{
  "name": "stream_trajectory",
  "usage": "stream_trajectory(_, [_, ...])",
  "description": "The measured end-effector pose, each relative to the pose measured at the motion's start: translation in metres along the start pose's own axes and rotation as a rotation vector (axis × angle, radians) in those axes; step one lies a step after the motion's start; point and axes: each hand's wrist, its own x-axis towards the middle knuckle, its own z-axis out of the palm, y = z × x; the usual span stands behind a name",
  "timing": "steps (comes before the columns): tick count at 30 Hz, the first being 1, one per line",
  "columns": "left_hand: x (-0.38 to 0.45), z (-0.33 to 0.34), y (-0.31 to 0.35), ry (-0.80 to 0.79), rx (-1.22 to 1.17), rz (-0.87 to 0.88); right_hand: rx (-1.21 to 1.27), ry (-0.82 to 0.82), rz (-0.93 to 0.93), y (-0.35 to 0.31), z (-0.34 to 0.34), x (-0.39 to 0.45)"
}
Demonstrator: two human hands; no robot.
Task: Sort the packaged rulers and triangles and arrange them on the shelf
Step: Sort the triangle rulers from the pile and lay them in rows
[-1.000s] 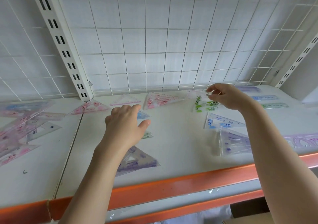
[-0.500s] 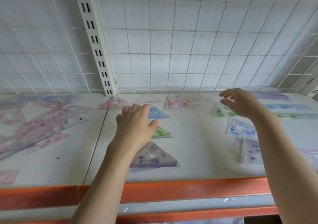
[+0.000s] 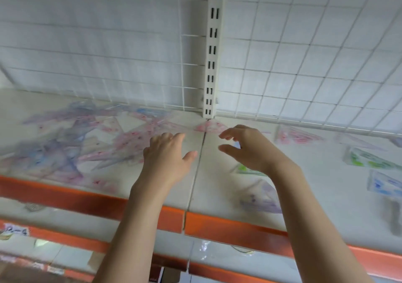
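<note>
Both hands, left point(image 3: 167, 158) and right point(image 3: 250, 150), are held open, empty, mid-frame above the shelf point(image 3: 217, 195); a pile point(image 3: 87, 143) is seen at left.

hands: two point(image 3: 167, 158); separate triangles: six point(image 3: 298, 136); pile: one point(image 3: 71, 143)

Handwritten label point(image 3: 16, 231) on lower shelf edge, illegible

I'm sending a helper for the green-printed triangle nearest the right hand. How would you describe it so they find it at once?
Start at the slotted white upright at the back of the shelf and take the board to its right. Beside the wrist of the right hand, partly hidden by it, lies the packaged green triangle. Nearer the orange edge lies the purple triangle; another green-printed pack lies farther right.
</note>
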Motion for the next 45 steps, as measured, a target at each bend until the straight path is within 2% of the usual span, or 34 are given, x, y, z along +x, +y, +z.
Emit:
stream_trajectory(8, [-0.002, -0.019, -0.086, -0.006, 0.031, -0.1, -0.016, -0.077, -0.088, -0.061, 0.038, 0.024])
stream_trajectory(16, [0.005, -0.038, -0.141, -0.064, -0.006, -0.09, 0.01, -0.089, -0.101, -0.098, 0.06, 0.047])
stream_trajectory(31, [0.033, -0.044, -0.171, -0.187, -0.255, -0.021, -0.058, -0.157, 0.004, -0.123, 0.069, 0.082])
stream_trajectory(35, [0.038, -0.046, -0.175, -0.207, -0.28, -0.017, -0.061, -0.232, 0.029, -0.126, 0.072, 0.095])
stream_trajectory(38, [0.042, -0.047, -0.177, -0.179, -0.308, 0.0, -0.074, -0.335, 0.053, -0.13, 0.078, 0.1])
stream_trajectory(45, [0.049, -0.052, -0.177, -0.12, -0.275, 0.032, -0.089, -0.411, 0.115, -0.132, 0.078, 0.109])
